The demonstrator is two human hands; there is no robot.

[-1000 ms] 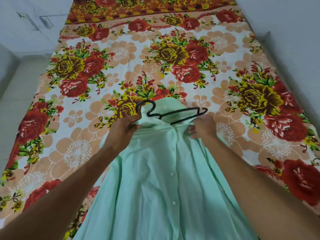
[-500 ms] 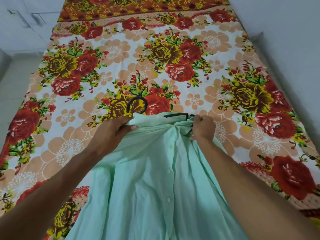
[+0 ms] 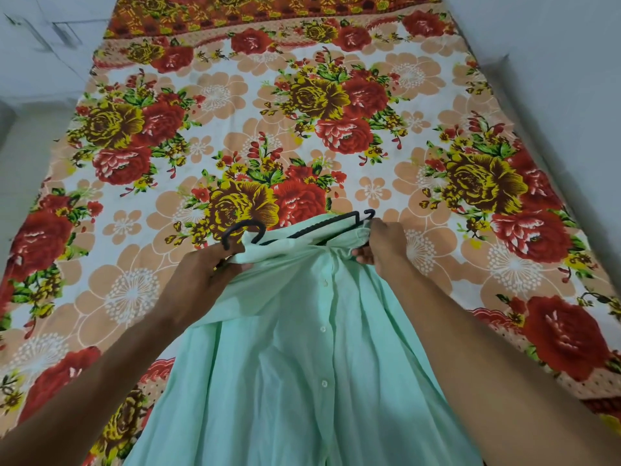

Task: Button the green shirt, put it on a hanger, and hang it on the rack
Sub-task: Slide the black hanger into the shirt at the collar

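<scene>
Both hands are up at the top of the shirt [image 3: 302, 381], and it's a busy little spot. The pale green shirt lies front up on the flowered sheet [image 3: 235, 95], its collar end pointing away from the person and its tail running down out of the bottom of the view. The placket looks closed, with three white buttons [image 3: 323, 329] showing in a line down the middle.

The black hanger [image 3: 331, 224] sits at the collar end, partly tucked inside the fabric. Its hook [image 3: 242, 228] pokes out on the left and one arm slants up to the right, bare along the shirt's top edge.

The left hand [image 3: 198, 280] has its fingers curled round a bunch of cloth just under the hook. Whether it has the hanger in that grip too, I cannot tell. The right hand [image 3: 384, 245] pinches the shirt's edge beside the hanger's far tip, thumb and fingers closed on the cloth.

The cloth is gathered and creased between the two hands. A plain pale wall [image 3: 554, 62] runs along the right side of the sheet.
</scene>
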